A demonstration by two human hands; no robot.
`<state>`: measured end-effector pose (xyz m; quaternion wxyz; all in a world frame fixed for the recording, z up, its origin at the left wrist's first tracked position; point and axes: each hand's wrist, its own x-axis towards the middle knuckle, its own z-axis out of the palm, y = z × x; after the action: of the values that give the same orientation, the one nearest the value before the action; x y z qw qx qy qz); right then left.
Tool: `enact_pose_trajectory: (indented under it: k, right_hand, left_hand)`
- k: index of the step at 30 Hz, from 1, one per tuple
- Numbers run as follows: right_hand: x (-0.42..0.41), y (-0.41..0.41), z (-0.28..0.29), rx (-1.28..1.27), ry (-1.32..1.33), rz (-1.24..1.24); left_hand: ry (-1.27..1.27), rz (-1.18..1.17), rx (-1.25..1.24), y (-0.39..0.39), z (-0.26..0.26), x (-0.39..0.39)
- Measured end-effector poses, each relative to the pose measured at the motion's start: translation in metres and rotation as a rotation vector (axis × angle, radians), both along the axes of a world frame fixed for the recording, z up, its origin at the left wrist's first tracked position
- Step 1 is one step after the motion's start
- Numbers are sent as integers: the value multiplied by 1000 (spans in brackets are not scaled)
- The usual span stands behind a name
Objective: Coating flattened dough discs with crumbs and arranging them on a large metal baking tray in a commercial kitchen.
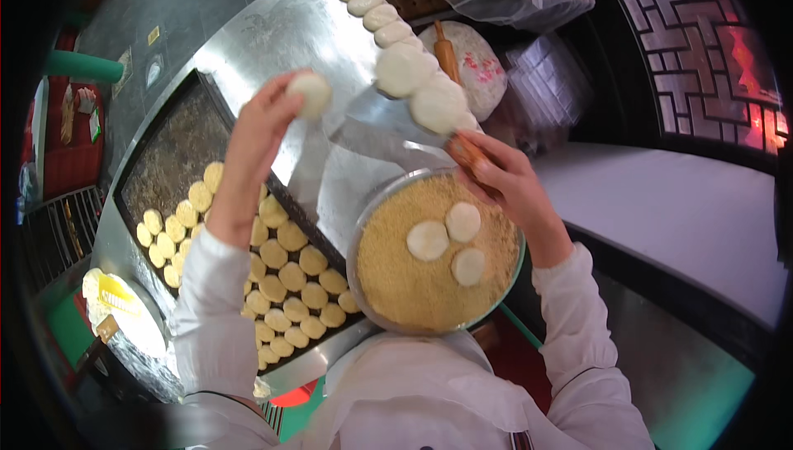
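In my left hand (269, 122) a pale round disc of dough (311, 94) is pinched between thumb and fingers, raised over the steel worktable (279, 29). My right hand (508, 180) grips a wooden handle (471, 156) beside the bowl's far rim; its working end is hard to make out against the shiny metal. Below that hand, a wide metal bowl (358, 245) is filled with tan seeds or crumbs (403, 295). Three dough discs (427, 240) lie on them. A row of dough rounds (404, 70), two larger and flatter, runs along the table's right edge.
Left of the bowl sits a dark baking tray (170, 153) with many coated discs (292, 276). A wooden rolling pin (445, 50) rests on a covered, rounded bundle (480, 72) beyond the dough row. A white surface (669, 202) extends at right. Another container (139, 320) stands lower left.
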<state>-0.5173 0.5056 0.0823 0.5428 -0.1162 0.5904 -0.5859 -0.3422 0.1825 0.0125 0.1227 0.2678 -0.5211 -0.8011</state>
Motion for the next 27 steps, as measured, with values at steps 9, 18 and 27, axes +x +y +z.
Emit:
enact_pose_trajectory:
  k: [9,18,27]
  right_hand:
    - [94,184,42,221,284,-278]
    - [143,242,-14,410,1419,-219]
    - [149,244,-27,242,1226,-259]
  left_hand:
    - [-77,-108,-631,237,34,132]
    - [-65,-287,-1191,296,22,144]
    - [-178,-261,-1206,300,36,139]
